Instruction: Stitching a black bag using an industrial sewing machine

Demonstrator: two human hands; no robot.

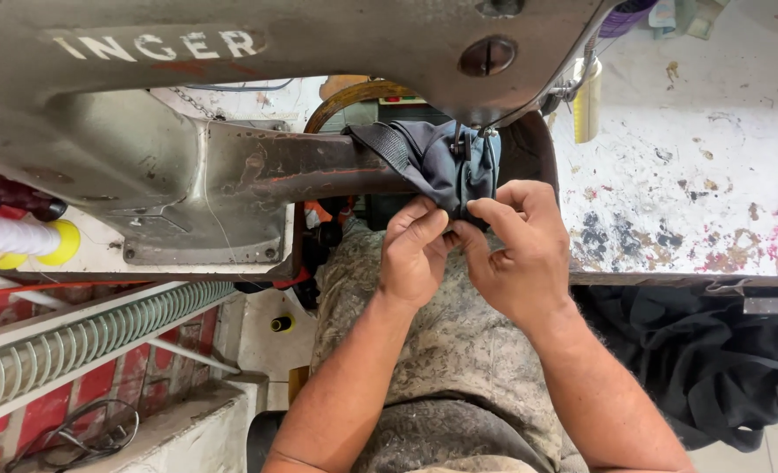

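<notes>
A dark navy fabric piece with a black webbing strap (433, 158) is draped over the end of the rusty cylinder arm (319, 171) of a grey sewing machine (231, 52), under its needle. My left hand (417, 250) pinches the fabric's lower edge with thumb and fingers. Right beside it, my right hand (520, 250) grips the same edge, fingertips touching those of the left. Both forearms reach up from the bottom of the view over my patterned trousers.
A paint-stained white table (695, 175) lies to the right, with black cloth (713, 359) hanging below its edge. White and yellow thread spools (21, 241) sit at the left. A ribbed grey-green rail (82, 337) and red brick floor are lower left.
</notes>
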